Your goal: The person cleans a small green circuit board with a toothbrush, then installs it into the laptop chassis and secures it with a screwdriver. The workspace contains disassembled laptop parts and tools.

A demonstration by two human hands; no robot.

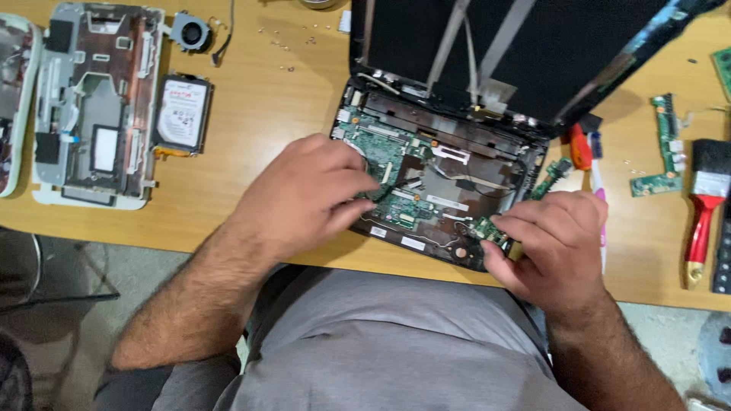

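An opened black laptop base [457, 144] lies on the wooden table [259, 122], its green motherboard [384, 152] exposed and its lid [533, 46] tilted back. My left hand [304, 194] rests on the near left part of the motherboard, fingers curled down onto it. My right hand [556, 236] is at the near right corner of the base, fingertips pinching a small green circuit board [487, 228] there. What the fingers of the left hand press on is hidden.
A removed laptop cover [95, 103] lies at the left with a hard drive [183, 113] and a small fan [190, 32] beside it. Loose screws [285, 46] dot the table. At the right are a screwdriver [581, 146], narrow circuit boards [664, 144] and a red-handled brush [704, 205].
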